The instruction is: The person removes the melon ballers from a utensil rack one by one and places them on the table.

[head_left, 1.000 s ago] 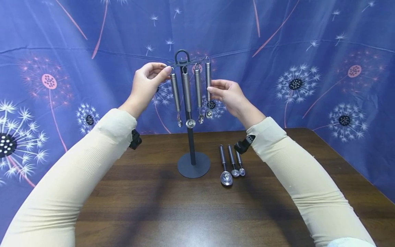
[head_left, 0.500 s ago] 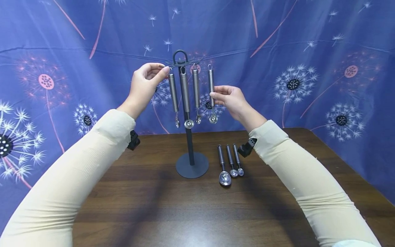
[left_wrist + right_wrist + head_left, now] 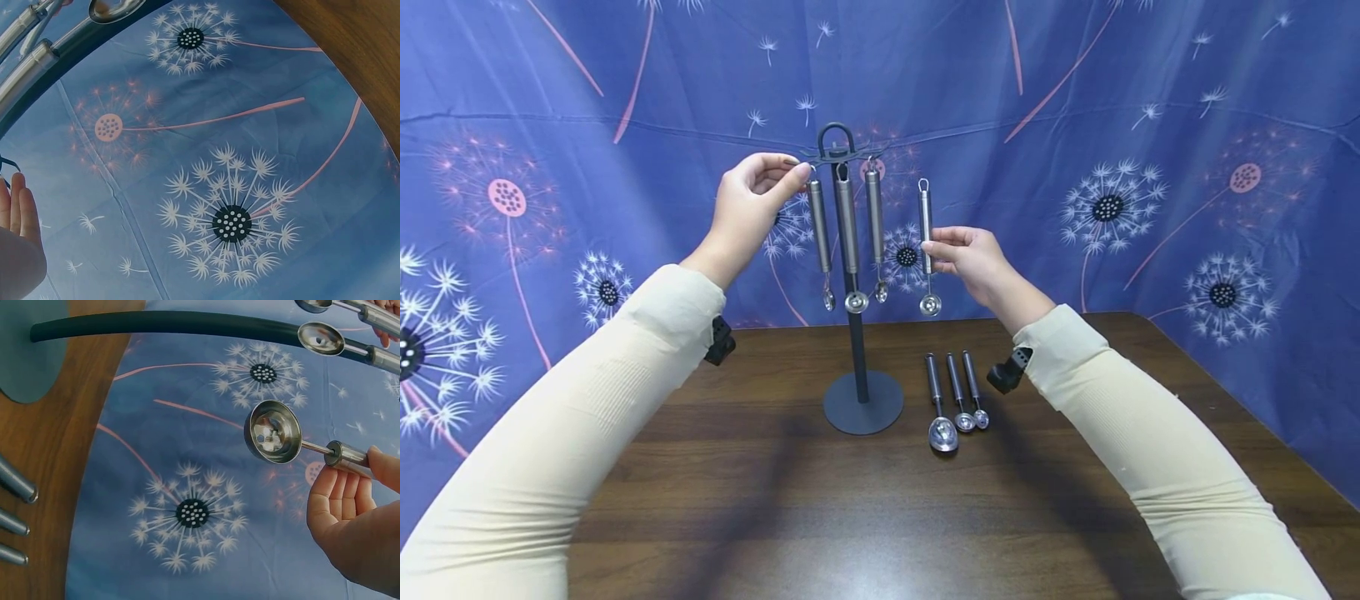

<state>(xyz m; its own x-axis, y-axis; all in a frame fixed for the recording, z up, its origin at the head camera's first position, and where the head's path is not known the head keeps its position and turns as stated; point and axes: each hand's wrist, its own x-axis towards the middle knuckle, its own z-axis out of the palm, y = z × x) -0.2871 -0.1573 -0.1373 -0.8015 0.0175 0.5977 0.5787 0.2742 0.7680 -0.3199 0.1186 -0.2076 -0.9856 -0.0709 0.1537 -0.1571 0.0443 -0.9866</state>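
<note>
Head view: pinched by handle in right hand (image 3: 974, 260), metal scoop (image 3: 925, 210), bowl down, apart from stand (image 3: 857, 354), seemingly above far edge of counter (image 3: 730, 492). Pinched in left hand (image 3: 751, 198), apparently: tip of stand's arm.

Left wrist view: just fingers (image 3: 29, 212) at hook (image 3: 11, 165).

Right wrist view: probably light, stiff, slick; best held mid-handle. No readable writing or brand.

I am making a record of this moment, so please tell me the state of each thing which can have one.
Rack: upright on the table
Left hand: pinching at the rack's top
Held spoon: off the rack, bowl down
Right hand: pinching that spoon's handle
Hanging spoons: three, bowls down, at the rack's top
Lying spoons: three, side by side on the table
Curtain: hung, creased
</note>
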